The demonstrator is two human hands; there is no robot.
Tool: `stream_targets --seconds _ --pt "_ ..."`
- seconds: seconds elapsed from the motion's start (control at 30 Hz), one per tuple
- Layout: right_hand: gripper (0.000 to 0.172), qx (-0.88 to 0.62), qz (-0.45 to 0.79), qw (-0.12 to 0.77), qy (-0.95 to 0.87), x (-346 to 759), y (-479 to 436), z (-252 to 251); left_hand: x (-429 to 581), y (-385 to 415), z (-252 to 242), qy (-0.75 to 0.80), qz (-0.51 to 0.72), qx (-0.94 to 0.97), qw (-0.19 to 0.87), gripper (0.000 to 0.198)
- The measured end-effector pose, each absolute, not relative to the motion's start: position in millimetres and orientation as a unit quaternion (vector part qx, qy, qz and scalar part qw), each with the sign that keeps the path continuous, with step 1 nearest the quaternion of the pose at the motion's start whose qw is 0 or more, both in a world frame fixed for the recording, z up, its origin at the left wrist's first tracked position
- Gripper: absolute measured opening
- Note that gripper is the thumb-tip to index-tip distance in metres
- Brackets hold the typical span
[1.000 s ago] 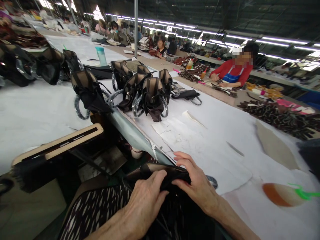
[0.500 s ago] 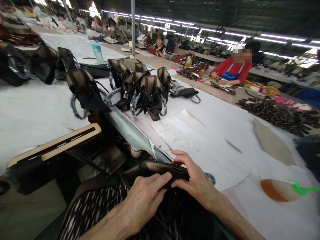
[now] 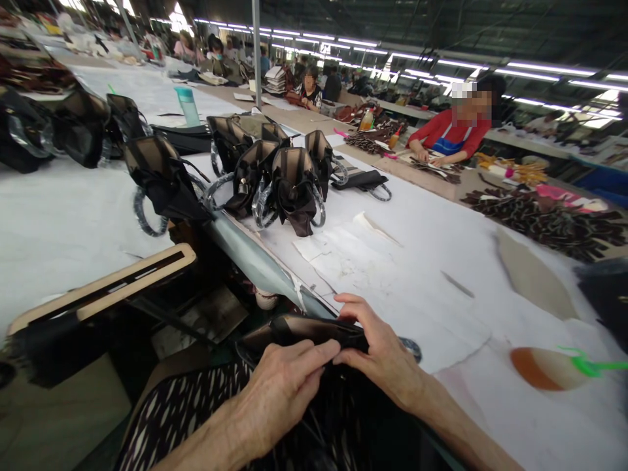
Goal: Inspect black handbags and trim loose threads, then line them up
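A black handbag [image 3: 289, 326] with a tan lining lies across my lap, its upper edge towards the table. Both hands are closed on that edge. My left hand [image 3: 287, 386] presses the near side of the rim, index finger stretched along it and the other fingers curled beneath. My right hand [image 3: 380, 350] pinches the rim's right end, thumb on the near side and fingers over the far side. Most of the bag's body is hidden under my hands and in shadow. A plastic-wrapped handle [image 3: 411, 348] shows past my right wrist.
Several black handbags [image 3: 296, 190] with wrapped handles stand on the white-covered table [image 3: 417, 294]. A bottle of amber liquid with a green nozzle [image 3: 549, 368] lies at right. A padded arm with a slotted tan frame [image 3: 132, 278] juts in at left. A co-worker [image 3: 454, 134] sits across.
The view has shifted very slightly. My hands keep their hold on the bag's rim, with the left index finger edging a little to the right along it.
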State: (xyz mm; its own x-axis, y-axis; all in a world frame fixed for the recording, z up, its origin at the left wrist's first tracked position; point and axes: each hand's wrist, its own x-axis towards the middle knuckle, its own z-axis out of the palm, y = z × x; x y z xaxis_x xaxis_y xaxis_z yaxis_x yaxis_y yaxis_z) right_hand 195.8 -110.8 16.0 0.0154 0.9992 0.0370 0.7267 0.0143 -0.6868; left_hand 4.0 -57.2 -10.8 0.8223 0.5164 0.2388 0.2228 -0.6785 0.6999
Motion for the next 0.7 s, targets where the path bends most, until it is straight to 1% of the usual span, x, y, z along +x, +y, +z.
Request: stream_targets --seconds 0.27,0.5,0.6,0.7 --pt "0.040 -0.655 0.255 0.264 -0.660 195.0 -110.6 16.6 7.3 -53.8 -7.1 0.223 0.206 0.860 0.409 0.038" --pt "0.039 -0.652 0.258 0.267 -0.661 195.0 -111.1 14.5 10.6 -52.7 -2.2 0.232 0.178 0.857 0.424 0.023" --pt "0.043 -0.657 0.271 0.269 -0.650 194.7 -112.5 16.4 12.3 -49.7 4.2 0.229 0.160 0.854 0.438 0.020" --pt "0.051 -0.666 0.307 0.268 -0.625 194.8 -115.2 23.0 13.6 -45.1 11.0 0.230 0.150 0.845 0.460 0.024"
